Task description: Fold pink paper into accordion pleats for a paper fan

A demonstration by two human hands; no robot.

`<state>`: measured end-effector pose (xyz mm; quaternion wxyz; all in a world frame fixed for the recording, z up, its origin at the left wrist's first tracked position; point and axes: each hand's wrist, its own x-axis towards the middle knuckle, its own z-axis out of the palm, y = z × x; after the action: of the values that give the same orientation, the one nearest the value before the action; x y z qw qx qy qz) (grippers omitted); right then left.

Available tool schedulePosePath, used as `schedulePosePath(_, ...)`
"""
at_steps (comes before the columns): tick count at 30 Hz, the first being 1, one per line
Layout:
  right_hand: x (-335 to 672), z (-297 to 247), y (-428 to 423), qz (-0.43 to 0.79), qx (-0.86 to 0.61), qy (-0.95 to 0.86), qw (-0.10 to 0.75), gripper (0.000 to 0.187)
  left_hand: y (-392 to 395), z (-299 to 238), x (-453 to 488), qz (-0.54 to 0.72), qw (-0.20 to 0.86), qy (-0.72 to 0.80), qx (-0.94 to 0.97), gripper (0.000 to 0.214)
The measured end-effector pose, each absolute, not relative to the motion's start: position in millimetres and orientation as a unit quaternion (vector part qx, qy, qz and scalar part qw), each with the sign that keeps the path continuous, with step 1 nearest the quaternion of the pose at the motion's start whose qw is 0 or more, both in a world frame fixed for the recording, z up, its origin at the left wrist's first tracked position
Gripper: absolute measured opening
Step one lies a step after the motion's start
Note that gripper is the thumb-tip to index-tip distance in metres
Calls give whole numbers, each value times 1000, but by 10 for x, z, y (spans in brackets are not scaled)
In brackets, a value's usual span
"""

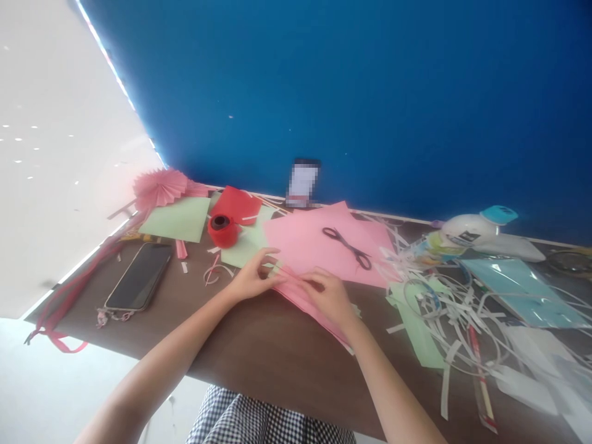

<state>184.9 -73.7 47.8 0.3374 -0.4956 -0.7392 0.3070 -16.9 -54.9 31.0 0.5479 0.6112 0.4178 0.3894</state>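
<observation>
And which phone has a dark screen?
The left phone, lying flat on the brown table; the other phone, by the blue wall, shows a bright screen.

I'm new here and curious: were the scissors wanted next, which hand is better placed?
Probably the right hand: it looks nearer the scissors, while the left hand is farther off. Both are at the folded pink paper.

View from 1 head-worn camera above the near edge of the brown table (259, 351), facing forward and down across its top, at close range, to the blue wall (351, 92) beyond it.
</observation>
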Motion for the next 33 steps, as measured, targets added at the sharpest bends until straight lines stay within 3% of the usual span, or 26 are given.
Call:
schedulePosePath(7, 1807, 453, -758, 216, -532, -682, 453, 15, -599, 316, -68, 375, 671, 377, 517, 73)
schedulePosePath(13, 1677, 503, -810, 160, -538, -668, 489, 16, -652, 296, 108, 419, 715, 345, 441, 41)
schedulePosePath(22, 1696, 549, -829, 311, -538, -632, 462, 16, -698, 358, 158, 430, 739, 315, 411, 43)
schedulePosePath(28, 1818, 719, -810, 480, -498, -611, 386, 26, -664, 335, 120, 446, 717, 319, 431, 41)
schedulePosePath(33, 1904, 714, -791, 524, -494, -599, 349, 32, -616, 276, 92, 496, 684, 344, 410, 36)
